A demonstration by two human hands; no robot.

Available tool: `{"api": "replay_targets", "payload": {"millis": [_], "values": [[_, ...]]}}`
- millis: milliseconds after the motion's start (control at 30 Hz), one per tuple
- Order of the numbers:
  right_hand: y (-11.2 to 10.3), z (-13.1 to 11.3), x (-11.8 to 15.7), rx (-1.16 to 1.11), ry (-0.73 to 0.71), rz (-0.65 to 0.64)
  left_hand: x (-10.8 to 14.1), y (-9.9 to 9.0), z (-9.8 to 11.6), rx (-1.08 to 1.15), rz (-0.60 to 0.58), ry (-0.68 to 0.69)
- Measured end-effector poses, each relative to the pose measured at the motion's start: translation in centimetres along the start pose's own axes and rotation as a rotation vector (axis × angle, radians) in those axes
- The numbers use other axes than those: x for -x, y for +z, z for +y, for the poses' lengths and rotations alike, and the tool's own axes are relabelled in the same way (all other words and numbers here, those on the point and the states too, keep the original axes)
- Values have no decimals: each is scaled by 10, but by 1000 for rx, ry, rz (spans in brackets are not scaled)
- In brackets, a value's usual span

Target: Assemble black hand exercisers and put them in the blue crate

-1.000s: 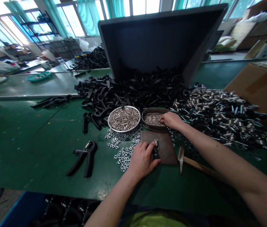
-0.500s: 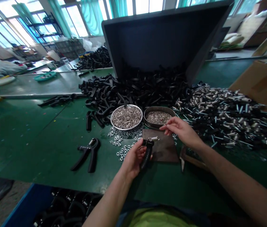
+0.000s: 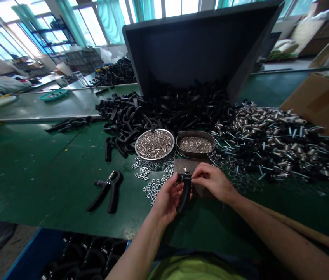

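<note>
My left hand [image 3: 166,199] is wrapped round a black curved handle [image 3: 185,194] with a small metal spring [image 3: 186,170] at its top. My right hand [image 3: 212,182] touches the right side of the handle's top in a pinch; whatever lies between its fingertips is too small to make out. Beneath both hands is a dark metal plate [image 3: 181,165]. An assembled hand grip [image 3: 108,190] with two black handles and a spring lies on the green table to the left. Loose nuts [image 3: 154,188] are scattered just left of my left hand.
Behind the hands stand a round dish of metal pins [image 3: 155,144] and an oval tin of small parts [image 3: 195,144]. Black handles [image 3: 129,116] spill from a large grey bin [image 3: 187,50]. Springs and bolts [image 3: 281,144] are heaped right; a blue crate [image 3: 24,256] is lower left.
My right hand has moved down and left from beside the oval tin to the handle's top. The handle has turned more upright in my left hand, and its spring now points up.
</note>
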State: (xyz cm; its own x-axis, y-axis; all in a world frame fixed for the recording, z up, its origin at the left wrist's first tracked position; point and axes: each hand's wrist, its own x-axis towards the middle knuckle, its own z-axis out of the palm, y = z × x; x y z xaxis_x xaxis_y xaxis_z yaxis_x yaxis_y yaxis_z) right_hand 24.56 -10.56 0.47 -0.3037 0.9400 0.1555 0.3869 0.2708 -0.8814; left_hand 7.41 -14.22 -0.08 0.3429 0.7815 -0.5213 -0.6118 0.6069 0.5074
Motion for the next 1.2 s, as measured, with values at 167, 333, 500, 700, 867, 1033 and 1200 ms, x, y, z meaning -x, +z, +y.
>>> {"api": "replay_targets", "payload": {"millis": [167, 333, 500, 700, 867, 1033, 1200], "values": [[-9, 17, -3, 374, -250, -42, -10, -3, 15, -488, -114, 185], [-15, 43, -10, 971, -631, -138, -24, -3, 17, -1341, -100, 542], [-15, 46, -9, 1106, -679, -169, -24, -8, -2, -1890, -86, 786], [-49, 33, 44, 959, -292, -58, -23, -10, -8, -1868, 99, 736], [-85, 65, 119, 989, 93, 1, -26, -8, -5, -1893, 164, 721], [-85, 54, 126, 893, 254, 48, -27, -7, -3, -1912, 134, 732], [-59, 2, 80, 546, 79, 110, -25, -6, -4, -1912, 153, 735]]}}
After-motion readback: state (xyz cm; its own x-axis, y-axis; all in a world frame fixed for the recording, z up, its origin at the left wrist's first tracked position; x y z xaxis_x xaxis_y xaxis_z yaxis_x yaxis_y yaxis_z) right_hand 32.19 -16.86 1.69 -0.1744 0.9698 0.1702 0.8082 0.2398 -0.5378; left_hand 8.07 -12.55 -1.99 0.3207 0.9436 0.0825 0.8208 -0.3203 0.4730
